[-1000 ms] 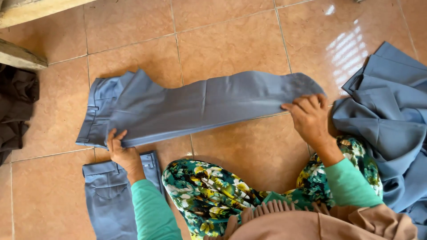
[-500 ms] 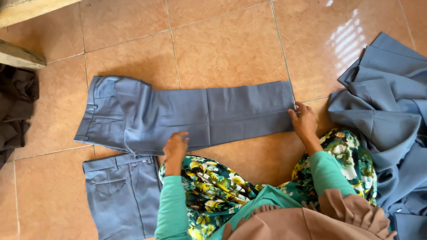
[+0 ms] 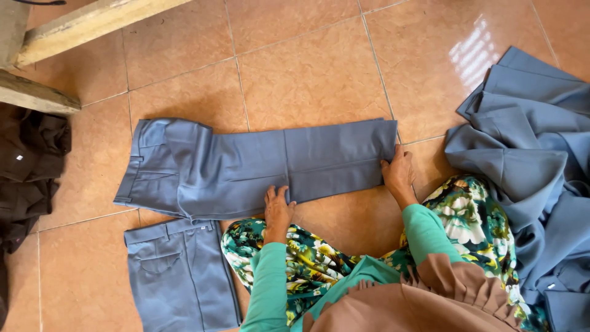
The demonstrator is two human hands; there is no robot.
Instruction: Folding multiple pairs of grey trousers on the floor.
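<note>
Both hands had shifted: my left hand (image 3: 278, 209) slid along the trousers (image 3: 258, 166) to mid-leg, flat, fingers together; my right hand (image 3: 398, 175) pressed the hem, smoothing nearly finished.

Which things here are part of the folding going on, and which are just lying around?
In hand:
flat grey-blue trousers
left hand, on their near edge
right hand, at the hem end

Lying about:
folded grey-blue trousers
heap of grey-blue cloth
dark brown garment
wooden beams
</note>
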